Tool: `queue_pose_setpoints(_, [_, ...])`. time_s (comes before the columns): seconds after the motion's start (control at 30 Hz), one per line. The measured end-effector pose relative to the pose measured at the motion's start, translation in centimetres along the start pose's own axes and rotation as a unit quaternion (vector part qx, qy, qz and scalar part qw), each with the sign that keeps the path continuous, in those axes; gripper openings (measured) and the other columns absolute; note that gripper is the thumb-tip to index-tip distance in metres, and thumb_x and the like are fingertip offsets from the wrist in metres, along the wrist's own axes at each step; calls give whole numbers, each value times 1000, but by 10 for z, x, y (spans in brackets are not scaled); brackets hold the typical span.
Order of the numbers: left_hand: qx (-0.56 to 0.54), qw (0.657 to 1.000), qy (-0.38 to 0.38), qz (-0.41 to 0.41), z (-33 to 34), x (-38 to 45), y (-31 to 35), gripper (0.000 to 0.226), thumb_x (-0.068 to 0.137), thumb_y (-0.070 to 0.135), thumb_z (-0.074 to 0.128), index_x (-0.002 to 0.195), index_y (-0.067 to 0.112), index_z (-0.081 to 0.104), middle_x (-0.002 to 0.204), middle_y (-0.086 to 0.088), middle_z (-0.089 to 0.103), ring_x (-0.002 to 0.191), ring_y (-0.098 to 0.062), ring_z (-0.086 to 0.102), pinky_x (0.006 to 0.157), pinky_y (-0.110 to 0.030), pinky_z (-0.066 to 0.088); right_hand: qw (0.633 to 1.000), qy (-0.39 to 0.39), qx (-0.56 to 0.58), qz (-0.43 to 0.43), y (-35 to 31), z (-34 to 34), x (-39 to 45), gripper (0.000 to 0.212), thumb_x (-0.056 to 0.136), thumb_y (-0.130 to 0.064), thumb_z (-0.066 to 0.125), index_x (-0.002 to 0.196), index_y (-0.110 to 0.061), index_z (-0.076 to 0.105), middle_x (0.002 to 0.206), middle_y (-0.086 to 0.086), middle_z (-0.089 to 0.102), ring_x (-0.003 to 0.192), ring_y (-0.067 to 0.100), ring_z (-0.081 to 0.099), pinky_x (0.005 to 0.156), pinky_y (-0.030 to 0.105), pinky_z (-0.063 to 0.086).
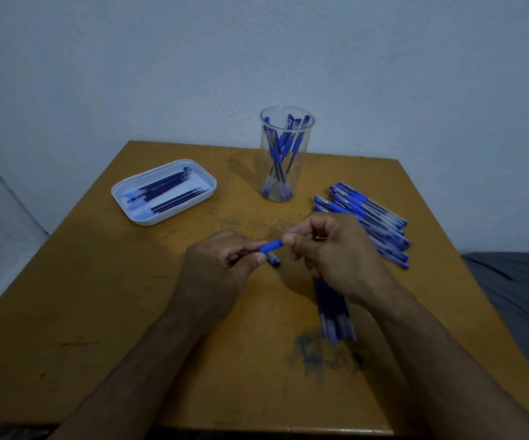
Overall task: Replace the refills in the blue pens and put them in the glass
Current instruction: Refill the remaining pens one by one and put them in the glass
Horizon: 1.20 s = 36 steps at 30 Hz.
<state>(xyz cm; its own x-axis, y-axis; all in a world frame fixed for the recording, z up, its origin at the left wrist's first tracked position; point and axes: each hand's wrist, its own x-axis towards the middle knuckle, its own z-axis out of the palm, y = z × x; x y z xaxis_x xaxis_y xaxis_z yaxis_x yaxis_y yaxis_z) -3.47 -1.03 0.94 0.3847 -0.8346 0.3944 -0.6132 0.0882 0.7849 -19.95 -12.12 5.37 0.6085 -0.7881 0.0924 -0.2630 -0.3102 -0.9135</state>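
Both hands meet over the middle of the table (pixel 104 312) on one pen (pixel 271 247). The left hand (pixel 222 268) pinches its near end between thumb and fingers; the right hand (pixel 330 249) pinches the other end of the blue grip with curled fingers. A short blue-tipped piece (pixel 274 259) pokes out just below the left thumb; whether it is held or lies on the table is unclear. The glass (pixel 285 154) stands upright near the far edge, with several pens inside. A white tray (pixel 123 193) of refills (pixel 168 188) sits toward the far left corner. A pile of pens (pixel 371 220) lies by the right edge. A bundle of refills (pixel 336 312) lies under the right wrist.
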Motion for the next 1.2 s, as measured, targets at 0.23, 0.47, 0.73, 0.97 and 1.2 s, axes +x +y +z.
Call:
queue_pose_setpoints(0.23, [0,1000,19,-18,1,1,-1,22,89,18,75,111,23,76,88,13,69,80,-7,64,67,-14,49,997,4,58,43,1,6,0,16,90,-25,75,104,-17,73,79,11,71,47,12,54,46,21,41])
queue_pose_setpoints(0.47, [-28,991,90,-94,-3,6,-3,23,92,21,72,116,20,74,89,11,70,76,2,62,65,-10,48,932,-3,-363,20,-1,29,-1,35,97,-52,59,119,-26,69,101,-8,56,85,6,52,66,23,41])
queue_pose_setpoints(0.73, [-38,991,78,-100,-5,5,-5,24,92,22,71,117,23,73,89,10,71,78,-6,64,66,-15,51,934,-26,-357,-6,-2,39,-4,10,99,-35,61,106,-27,61,100,-9,56,89,9,54,71,25,48])
queue_pose_setpoints(0.97, [-57,993,72,-80,-5,4,-1,21,91,19,73,111,26,74,84,10,71,73,-4,63,63,-13,48,998,63,-17,24,6,25,-2,9,91,-25,75,99,-29,75,80,-6,65,69,4,58,62,21,48])
queue_pose_setpoints(1.2, [-61,993,60,-77,0,4,-1,21,91,16,74,111,22,76,84,9,71,71,-2,61,63,-12,48,977,96,184,48,0,17,-1,26,92,-6,71,114,-10,58,86,11,77,78,26,77,67,43,64])
